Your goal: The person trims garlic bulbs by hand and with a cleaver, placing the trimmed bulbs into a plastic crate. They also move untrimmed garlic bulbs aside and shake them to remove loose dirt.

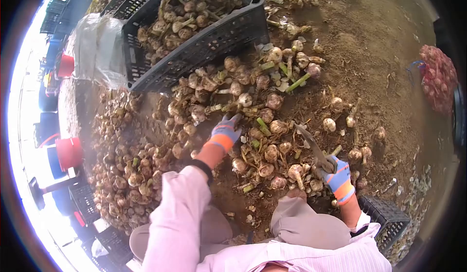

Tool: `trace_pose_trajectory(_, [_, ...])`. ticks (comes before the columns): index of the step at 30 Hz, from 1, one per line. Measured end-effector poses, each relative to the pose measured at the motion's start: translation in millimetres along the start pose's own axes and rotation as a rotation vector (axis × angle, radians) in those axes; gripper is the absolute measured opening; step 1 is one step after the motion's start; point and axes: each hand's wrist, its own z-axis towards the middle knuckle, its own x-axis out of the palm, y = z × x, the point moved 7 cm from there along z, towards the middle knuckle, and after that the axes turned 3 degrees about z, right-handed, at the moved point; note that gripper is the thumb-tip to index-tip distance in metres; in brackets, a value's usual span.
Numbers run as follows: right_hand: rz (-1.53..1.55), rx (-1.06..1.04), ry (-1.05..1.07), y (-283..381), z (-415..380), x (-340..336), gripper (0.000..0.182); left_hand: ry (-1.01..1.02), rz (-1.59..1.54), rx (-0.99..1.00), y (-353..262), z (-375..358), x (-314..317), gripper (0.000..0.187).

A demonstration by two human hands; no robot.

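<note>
My left hand [227,130], in a blue and orange glove, reaches into the loose garlic bulbs [244,99] in front of me. Its fingers stretch out at the stems, apart from one another, and I see nothing gripped in them. In a matching glove, my right hand [336,175] is closed around the handle of a knife [311,144]. The long, slightly curved blade points up and left, over garlic with cut green stems [263,126]. More bulbs and stalks lie on the soil between my hands and around the knife.
A black crate [209,41] holding garlic stands beyond the pile, with clear plastic sheeting [100,48] at its left. A heap of bulbs [131,175] spreads at left, near a red bucket [69,153]. A small black crate [386,218] and red mesh sack [438,80] are at right.
</note>
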Motion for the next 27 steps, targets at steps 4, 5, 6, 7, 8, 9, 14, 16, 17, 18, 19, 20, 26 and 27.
trace_pose_trajectory(4, [-0.186,0.012,-0.079,-26,-14,-13,0.021,0.173,0.129,-0.096,-4,1,5,0.064])
trace_pose_trajectory(5, [-0.172,0.026,-0.101,-31,-14,-16,0.021,0.131,0.083,-0.101,2,-5,-5,0.064])
trace_pose_trajectory(6, [-0.197,0.031,-0.097,-28,-11,-16,0.021,0.134,-0.219,-0.091,-10,-23,-48,0.056])
trace_pose_trajectory(7, [-0.184,0.039,-0.098,-30,-8,-16,0.021,-0.002,-0.512,-0.059,-9,-27,-81,0.047])
trace_pose_trajectory(8, [-0.071,0.078,-0.102,-35,-6,-15,0.021,-0.126,-0.796,0.01,-9,-33,-115,0.039])
trace_pose_trajectory(9, [0.037,0.114,-0.1,-39,-3,-14,0.021,-0.239,-1.088,-0.031,28,-18,-134,0.038])
trace_pose_trajectory(14, [0.183,0.016,-0.141,-35,15,-6,0.018,-0.677,-1.279,-0.095,10,-22,-261,0.031])
trace_pose_trajectory(16, [0.136,0.033,-0.121,-38,17,-9,0.017,-0.643,-1.181,0.155,6,-3,-225,0.03])
trace_pose_trajectory(17, [0.083,0.054,-0.103,-40,17,-10,0.017,-0.654,-0.97,0.205,-28,-11,-196,0.033])
trace_pose_trajectory(18, [0.035,0.008,-0.129,-34,16,-13,0.016,-0.634,-0.31,0.264,-43,-6,-163,0.043])
trace_pose_trajectory(19, [0.033,0.014,-0.132,-35,14,-14,0.016,-0.3,-0.212,0.094,-51,9,-112,0.047])
trace_pose_trajectory(20, [0.098,0.053,-0.15,-41,13,-16,0.016,-0.172,0.003,0.083,-70,8,-84,0.049])
trace_pose_trajectory(26, [0.03,-0.004,-0.19,-48,5,-30,0.021,-0.605,0.198,0.688,-128,-43,-20,0.04])
trace_pose_trajectory(27, [0.026,0.002,-0.193,-53,6,-28,0.021,-0.584,0.174,0.76,-141,-55,-16,0.037])
